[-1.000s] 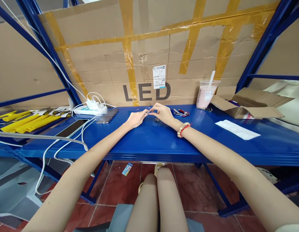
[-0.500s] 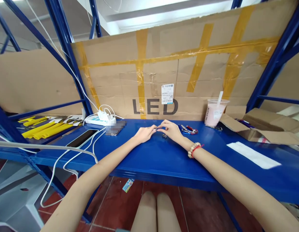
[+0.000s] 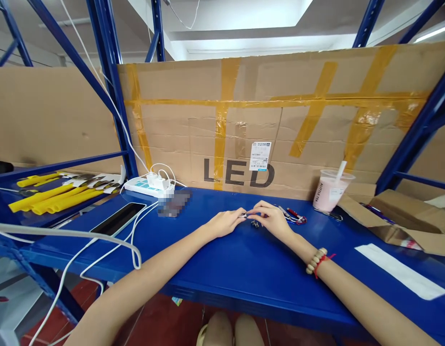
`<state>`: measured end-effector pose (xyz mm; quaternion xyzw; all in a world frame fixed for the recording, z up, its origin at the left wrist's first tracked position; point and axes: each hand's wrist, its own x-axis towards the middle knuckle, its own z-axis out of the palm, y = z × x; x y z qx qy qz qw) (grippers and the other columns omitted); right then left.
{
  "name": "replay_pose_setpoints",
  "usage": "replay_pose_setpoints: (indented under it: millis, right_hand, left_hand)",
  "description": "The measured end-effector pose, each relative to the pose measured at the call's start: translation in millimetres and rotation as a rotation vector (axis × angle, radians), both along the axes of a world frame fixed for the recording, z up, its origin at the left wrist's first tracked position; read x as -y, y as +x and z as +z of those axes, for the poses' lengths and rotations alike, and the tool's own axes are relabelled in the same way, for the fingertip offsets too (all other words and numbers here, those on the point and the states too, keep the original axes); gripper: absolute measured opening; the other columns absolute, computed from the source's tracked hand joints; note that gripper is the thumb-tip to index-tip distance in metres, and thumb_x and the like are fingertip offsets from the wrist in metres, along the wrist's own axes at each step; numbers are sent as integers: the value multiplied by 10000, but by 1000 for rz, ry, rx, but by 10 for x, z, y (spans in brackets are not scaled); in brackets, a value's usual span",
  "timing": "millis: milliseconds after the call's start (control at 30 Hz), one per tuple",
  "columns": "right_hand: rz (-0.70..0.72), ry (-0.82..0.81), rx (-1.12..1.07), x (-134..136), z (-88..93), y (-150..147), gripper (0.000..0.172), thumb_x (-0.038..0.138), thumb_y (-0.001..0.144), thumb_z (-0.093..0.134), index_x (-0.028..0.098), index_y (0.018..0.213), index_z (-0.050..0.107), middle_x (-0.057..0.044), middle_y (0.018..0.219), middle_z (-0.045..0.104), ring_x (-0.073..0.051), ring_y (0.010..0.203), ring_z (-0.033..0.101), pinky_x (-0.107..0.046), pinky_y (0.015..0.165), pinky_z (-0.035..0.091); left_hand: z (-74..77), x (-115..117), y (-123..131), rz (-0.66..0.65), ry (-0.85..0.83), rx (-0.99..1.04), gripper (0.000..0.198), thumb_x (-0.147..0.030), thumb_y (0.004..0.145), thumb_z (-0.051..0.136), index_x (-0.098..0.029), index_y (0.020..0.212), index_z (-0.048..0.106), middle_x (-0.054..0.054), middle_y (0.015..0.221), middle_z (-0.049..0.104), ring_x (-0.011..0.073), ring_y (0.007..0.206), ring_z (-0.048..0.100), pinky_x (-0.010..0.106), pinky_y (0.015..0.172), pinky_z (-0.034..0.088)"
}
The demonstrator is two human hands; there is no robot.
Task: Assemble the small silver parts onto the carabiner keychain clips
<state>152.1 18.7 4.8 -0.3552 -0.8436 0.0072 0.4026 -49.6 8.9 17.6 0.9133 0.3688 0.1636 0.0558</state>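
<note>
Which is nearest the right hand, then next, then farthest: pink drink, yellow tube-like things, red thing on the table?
1. Red thing: just right of the right hand.
2. Pink drink: farther right.
3. Yellow tube-like things: far left.

- On the table (image 3: pixel 222 271), to the left: a phone (image 3: pixel 118 219); behind it, a power strip (image 3: pixel 136 186);
- in the middle: left hand (image 3: pixel 225 223) and right hand (image 3: pixel 273 221), with a small piece (image 3: pixel 245 216) between the fingertips; near the right hand, loose parts (image 3: pixel 257 224);
- to the right: a cup (image 3: pixel 329 192); right of it, a box (image 3: pixel 364 212); before the box, a paper strip (image 3: pixel 402 271);
- at the back: a cardboard panel (image 3: pixel 189 144).
</note>
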Motion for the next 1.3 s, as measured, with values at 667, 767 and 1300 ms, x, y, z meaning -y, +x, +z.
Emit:
replay_pose_setpoints:
  millis: [667,767,1300]
  right_hand:
    - [12,-41,-52,-55,1,60,256,425,827,523,235,832,695,-40,791,607,-112,556,533,-249,499,430]
    - [2,-55,-19,-51,3,63,270,436,831,513,234,854,691,-42,818,610,-106,557,522,-244,502,426]
    - [-81,-52,181,69,65,-63,232,345,866,490,228,986,651,-27,952,639,-117,704,591,-213,616,429]
  left_hand:
    - [-28,64,84,-47,-113,144,193,-281,941,278,-217,1002,450,51,1004,612,191,883,609,266,728,452]
    - [-42,40,71,-26,-119,107,208,-309,941,268,-231,1020,444,43,1009,616,196,888,613,272,715,458]
    - [-6,-35,-11,-80,-75,33,252,-317,943,269,-215,986,496,38,1049,608,189,937,589,282,791,456]
